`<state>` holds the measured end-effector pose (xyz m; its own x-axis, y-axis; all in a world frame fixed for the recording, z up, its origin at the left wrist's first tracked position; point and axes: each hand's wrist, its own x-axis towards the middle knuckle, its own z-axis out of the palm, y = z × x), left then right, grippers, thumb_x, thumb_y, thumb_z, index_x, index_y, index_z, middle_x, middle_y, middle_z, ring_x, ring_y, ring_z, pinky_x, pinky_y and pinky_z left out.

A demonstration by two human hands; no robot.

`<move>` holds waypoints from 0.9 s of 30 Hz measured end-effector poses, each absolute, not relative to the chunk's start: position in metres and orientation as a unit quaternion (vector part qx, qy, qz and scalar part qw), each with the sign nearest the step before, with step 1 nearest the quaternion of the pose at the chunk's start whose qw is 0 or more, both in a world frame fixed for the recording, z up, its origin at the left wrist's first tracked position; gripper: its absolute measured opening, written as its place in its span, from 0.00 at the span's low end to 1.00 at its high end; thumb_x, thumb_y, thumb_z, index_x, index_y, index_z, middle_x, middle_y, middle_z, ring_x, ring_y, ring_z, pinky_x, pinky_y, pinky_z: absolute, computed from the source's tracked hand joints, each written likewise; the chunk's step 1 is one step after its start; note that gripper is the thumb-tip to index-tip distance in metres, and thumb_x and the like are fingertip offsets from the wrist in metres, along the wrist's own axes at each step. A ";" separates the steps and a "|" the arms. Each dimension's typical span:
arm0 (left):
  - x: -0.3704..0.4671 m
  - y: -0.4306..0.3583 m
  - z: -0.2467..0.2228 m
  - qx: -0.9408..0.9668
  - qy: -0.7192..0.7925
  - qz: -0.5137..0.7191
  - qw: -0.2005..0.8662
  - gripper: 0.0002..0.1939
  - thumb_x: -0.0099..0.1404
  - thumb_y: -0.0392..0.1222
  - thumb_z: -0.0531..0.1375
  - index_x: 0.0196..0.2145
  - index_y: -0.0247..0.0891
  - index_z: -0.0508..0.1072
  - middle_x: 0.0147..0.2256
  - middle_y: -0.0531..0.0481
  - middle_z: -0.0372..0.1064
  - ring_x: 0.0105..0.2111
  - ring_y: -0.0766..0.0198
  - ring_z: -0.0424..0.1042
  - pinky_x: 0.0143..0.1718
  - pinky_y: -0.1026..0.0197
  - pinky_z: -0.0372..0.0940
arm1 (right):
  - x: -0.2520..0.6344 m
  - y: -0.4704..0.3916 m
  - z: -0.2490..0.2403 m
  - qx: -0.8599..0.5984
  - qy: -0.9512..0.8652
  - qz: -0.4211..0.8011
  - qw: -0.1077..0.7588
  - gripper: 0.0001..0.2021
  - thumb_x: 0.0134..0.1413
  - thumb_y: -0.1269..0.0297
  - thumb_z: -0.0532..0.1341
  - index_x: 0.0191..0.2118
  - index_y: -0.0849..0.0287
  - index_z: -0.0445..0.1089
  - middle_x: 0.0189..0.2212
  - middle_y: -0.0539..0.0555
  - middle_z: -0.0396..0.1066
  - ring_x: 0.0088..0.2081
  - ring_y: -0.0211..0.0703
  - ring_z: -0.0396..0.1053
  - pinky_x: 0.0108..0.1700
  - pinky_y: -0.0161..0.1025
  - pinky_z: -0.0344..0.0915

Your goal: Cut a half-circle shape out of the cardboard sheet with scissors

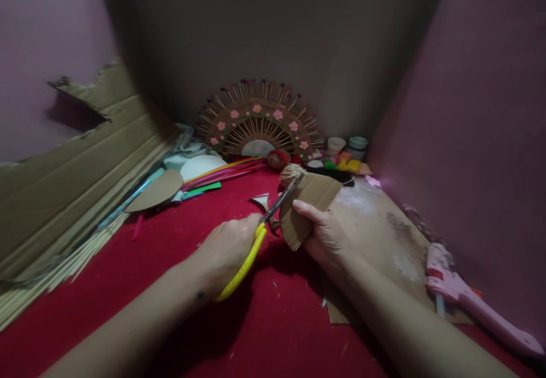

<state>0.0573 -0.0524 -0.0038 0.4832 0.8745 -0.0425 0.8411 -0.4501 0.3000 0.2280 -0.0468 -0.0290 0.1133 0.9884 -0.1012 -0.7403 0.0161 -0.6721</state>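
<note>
Two hands [232,247] [327,240]: scissors [260,232] (left), cardboard [318,189] (right).

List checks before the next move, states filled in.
1. Scissors gripped in left hand: ok, fingers closed at the yellow handle.
2. Card held in right hand: ok, thumb on its face.
3. Thumb well clear of blades: not ok, looks close beside them.
4. Twine ball free of blade tips: cannot tell, they overlap in this view.
5. Glue gun apart from both hands: ok, off to the right.
6. Glue gun cool: cannot tell.
</note>
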 end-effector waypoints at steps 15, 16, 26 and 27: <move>0.058 -0.055 -0.002 0.860 0.497 0.033 0.111 0.11 0.63 0.36 0.47 0.43 0.38 0.64 0.32 0.46 0.71 0.29 0.58 0.71 0.30 0.60 0.60 | 0.229 -0.046 -0.030 -0.293 -0.215 0.631 0.686 0.25 0.30 0.73 0.72 0.42 0.58 0.73 0.27 0.48 0.78 0.28 0.41 0.73 0.33 0.39 0.72; 0.059 -0.055 -0.002 0.860 0.498 0.028 0.106 0.11 0.63 0.36 0.47 0.43 0.38 0.64 0.32 0.46 0.71 0.29 0.57 0.71 0.30 0.60 0.60 | 0.229 -0.046 -0.030 -0.294 -0.216 0.629 0.687 0.25 0.30 0.73 0.72 0.42 0.58 0.73 0.27 0.48 0.78 0.28 0.42 0.73 0.33 0.40 0.72; 0.062 -0.055 0.004 0.839 0.540 -0.031 0.059 0.09 0.65 0.35 0.46 0.39 0.38 0.63 0.31 0.44 0.72 0.31 0.53 0.73 0.27 0.59 0.57 | 0.229 -0.045 -0.031 -0.308 -0.213 0.624 0.686 0.24 0.28 0.73 0.72 0.40 0.59 0.73 0.26 0.48 0.77 0.26 0.40 0.72 0.31 0.39 0.72; 0.063 -0.055 0.005 0.838 0.542 -0.039 0.050 0.09 0.65 0.35 0.46 0.39 0.38 0.64 0.31 0.44 0.72 0.31 0.52 0.73 0.27 0.59 0.57 | 0.229 -0.045 -0.031 -0.309 -0.212 0.626 0.683 0.24 0.28 0.73 0.72 0.40 0.59 0.73 0.26 0.48 0.77 0.26 0.40 0.72 0.31 0.39 0.72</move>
